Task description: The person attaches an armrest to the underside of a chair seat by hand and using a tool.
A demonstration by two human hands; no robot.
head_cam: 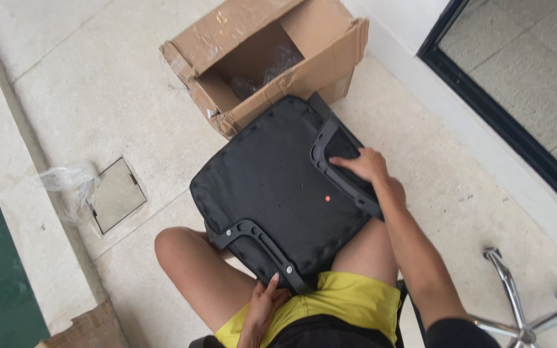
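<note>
A black chair seat [278, 187] lies upside down across my knees, its underside facing up. A black plastic armrest [333, 158] is attached along its far right edge, and my right hand [363, 164] rests on that armrest. A second black armrest bracket [259, 245] with bolts runs along the near edge. My left hand [262, 306] sits at the lower end of this bracket, fingers against it. A small red dot shows on the seat's underside.
An open cardboard box [265, 58] with plastic wrap inside stands on the floor beyond the seat. A crumpled clear bag [66, 183] lies by a square floor hatch [117, 193]. A chrome chair base [523, 309] is at lower right; a dark-framed glass door [517, 84] at upper right.
</note>
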